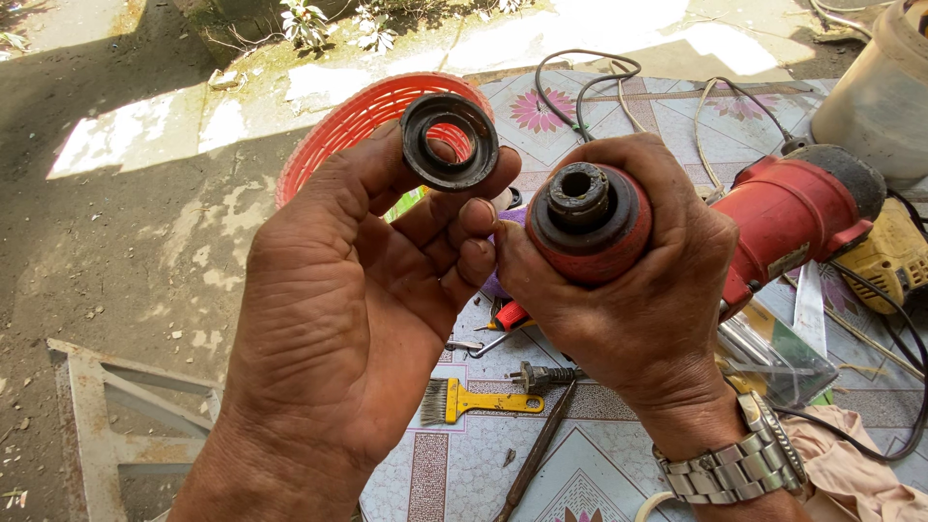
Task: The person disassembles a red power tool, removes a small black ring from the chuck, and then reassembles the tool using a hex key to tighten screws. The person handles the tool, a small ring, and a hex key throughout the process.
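My left hand (343,300) holds a black ring-shaped cap (449,141) up between thumb and fingertips, its hole facing me. My right hand (638,280) is wrapped around the round red nose (592,220) of a power tool, whose black collar and grey hollow spindle point at me. The tool's red body (793,217) stretches away to the right behind that hand. A metal wristwatch (739,459) sits on my right wrist. The two hands almost touch at the fingertips.
A red plastic basket (362,116) lies behind my left hand. On the patterned table top (580,454) lie a yellow-handled brush (478,401), a plug, a screwdriver, cables, a yellow power tool (884,256) and a whitish container (880,97). Bare ground and a metal frame (97,406) are at left.
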